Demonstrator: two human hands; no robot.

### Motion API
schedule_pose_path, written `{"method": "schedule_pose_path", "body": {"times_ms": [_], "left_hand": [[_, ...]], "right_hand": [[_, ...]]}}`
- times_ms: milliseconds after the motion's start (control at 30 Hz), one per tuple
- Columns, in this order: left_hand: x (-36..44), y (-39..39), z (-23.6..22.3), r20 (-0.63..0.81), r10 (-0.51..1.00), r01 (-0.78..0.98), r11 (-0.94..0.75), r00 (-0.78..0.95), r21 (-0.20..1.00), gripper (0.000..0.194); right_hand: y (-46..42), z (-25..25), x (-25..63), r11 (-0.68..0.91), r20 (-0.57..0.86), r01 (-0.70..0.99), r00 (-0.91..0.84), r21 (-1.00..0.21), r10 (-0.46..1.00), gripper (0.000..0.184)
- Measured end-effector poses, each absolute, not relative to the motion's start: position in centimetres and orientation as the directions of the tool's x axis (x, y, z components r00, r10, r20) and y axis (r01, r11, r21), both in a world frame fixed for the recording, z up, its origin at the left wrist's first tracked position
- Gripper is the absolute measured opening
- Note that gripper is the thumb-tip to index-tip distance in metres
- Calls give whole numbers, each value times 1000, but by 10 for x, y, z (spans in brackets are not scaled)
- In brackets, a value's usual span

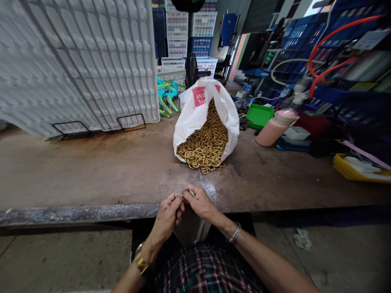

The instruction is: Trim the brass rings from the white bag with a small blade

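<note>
At the table's front edge, my left hand (170, 209) is closed, thumb and fingertips pinching a small brass-coloured piece (182, 196). It looks like a metal ring, though the fingers mostly cover it. My right hand (198, 201) meets the left at the fingertips, closed around a small greyish metal tool (192, 193); only its end shows above the index finger, so its kind is unclear. Beyond both hands, a white plastic bag (187, 118) lies on its side with its mouth towards me. Many brass-coloured rings (204, 150) fill it and spill onto the tabletop.
White moulded trays (122, 61) lean upright on the left of the wooden table (122, 171), with black wire stands (132, 122) at their base. On the right are a pink bottle (270, 132), a green tray (259, 116) and a yellow container (351, 169). Crates (177, 30) are stacked behind.
</note>
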State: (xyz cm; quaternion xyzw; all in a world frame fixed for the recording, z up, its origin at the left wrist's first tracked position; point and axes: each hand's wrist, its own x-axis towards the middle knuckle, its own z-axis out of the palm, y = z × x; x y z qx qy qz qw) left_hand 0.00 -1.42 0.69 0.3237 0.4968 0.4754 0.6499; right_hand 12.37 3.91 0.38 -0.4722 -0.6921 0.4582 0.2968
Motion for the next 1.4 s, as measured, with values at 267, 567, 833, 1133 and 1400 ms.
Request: {"method": "schedule_pose_path", "body": {"times_ms": [267,567,833,1133,1400], "left_hand": [[2,-16,9,-323,943,-376,328,77,867,27],[4,-16,6,-287,958,-218,283,14,934,31],[4,-15,5,-226,973,-93,222,-39,971,34],[2,-15,4,-165,986,-68,163,-36,984,29],[1,-15,5,-244,969,-77,240,-47,968,36]], "right_hand": [[39,8,126,143,16,328,-363,-934,932,22],[30,3,137,500,101,689,-533,-525,840,20],[31,14,134,512,-20,753,-569,-413,822,23],[30,18,134,508,-86,756,-588,-412,805,25],[29,18,129,453,-132,793,-541,-407,830,22]]}}
